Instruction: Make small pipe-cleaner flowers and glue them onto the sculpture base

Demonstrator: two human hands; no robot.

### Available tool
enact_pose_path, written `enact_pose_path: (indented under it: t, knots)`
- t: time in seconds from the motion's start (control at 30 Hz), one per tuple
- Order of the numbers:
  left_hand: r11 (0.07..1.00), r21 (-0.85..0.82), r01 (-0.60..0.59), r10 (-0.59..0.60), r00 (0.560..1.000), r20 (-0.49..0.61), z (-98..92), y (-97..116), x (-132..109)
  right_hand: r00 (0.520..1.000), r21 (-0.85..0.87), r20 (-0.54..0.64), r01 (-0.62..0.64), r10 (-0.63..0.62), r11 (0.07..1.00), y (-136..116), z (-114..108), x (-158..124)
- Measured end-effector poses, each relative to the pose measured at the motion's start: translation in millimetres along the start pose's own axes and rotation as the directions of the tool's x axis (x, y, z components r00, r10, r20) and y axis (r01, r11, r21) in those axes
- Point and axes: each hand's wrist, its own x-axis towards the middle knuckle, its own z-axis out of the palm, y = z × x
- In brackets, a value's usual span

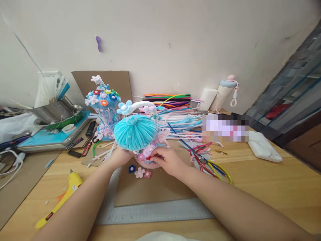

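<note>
No text is legible — the white mark [74,188] on the glue gun [73,181] (tiny) included.

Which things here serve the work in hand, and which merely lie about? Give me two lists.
Apparently in the job:
blue-topped craft piece
red piece at the right hand
three loose flowers
fuzzy stems
yellow-handled scissors
yellow glue gun
second flowered piece (perhaps)

Apparently just lying about:
pale bottle
metal bowl
flat white object

three flowers [139,172] lie on the cardboard [155,192], before the nearer craft [135,132]; the glue gun [64,201] is left, scissors [206,161] right, the bottle [223,95] behind.
</note>
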Motion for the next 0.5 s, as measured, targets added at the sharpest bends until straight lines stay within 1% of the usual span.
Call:
enact_pose_path:
  t: [0.07,0.1,0.17,0.2,0.23,0.27,0.3,0.33,0.37,0.4,0.43,0.5]
  knots:
    - [0.998,0.056,0.038,-0.038,0.999,-0.001,-14.8,-6,-26,0.991,0.166,0.110,-0.095,0.078,0.982,-4,7,-2]
    - [0.986,0.155,0.067,-0.067,0.998,-0.007,-23.7,-8,-43,0.976,0.269,0.174,-0.172,0.128,0.948,-7,11,-3]
    - [0.935,0.314,0.162,-0.149,0.987,-0.062,-42.1,-14,-80,0.931,0.439,0.292,-0.335,0.220,0.834,-12,18,-7]
    - [0.901,0.366,0.234,-0.205,0.972,-0.116,-50.6,-17,-100,0.904,0.491,0.338,-0.405,0.260,0.771,-15,22,-9]
    - [0.851,0.418,0.318,-0.274,0.948,-0.162,-58.1,-20,-119,0.878,0.519,0.377,-0.464,0.296,0.718,-19,25,-10]
    - [0.780,0.476,0.407,-0.334,0.913,-0.233,-64.2,-23,-138,0.853,0.531,0.408,-0.511,0.324,0.676,-22,27,-12]
    - [0.690,0.537,0.485,-0.383,0.875,-0.297,-68.8,-27,-154,0.831,0.540,0.439,-0.547,0.341,0.639,-25,29,-15]
    - [0.603,0.593,0.534,-0.430,0.843,-0.322,-71.8,-30,-168,0.812,0.550,0.468,-0.576,0.349,0.604,-28,31,-17]
    - [0.550,0.622,0.558,-0.466,0.823,-0.326,-73.3,-34,-179,0.796,0.559,0.492,-0.599,0.352,0.574,-31,32,-19]
    - [0.533,0.632,0.562,-0.501,0.812,-0.300,-73.7,-38,-187,0.787,0.566,0.505,-0.612,0.354,0.553,-34,34,-21]
    - [0.539,0.625,0.565,-0.531,0.804,-0.269,-73.2,-41,-193,0.783,0.570,0.509,-0.619,0.359,0.541,-36,35,-23]
    - [0.583,0.576,0.573,-0.562,0.796,-0.223,-71.1,-47,-197,0.776,0.565,0.509,-0.628,0.374,0.534,-40,38,-26]
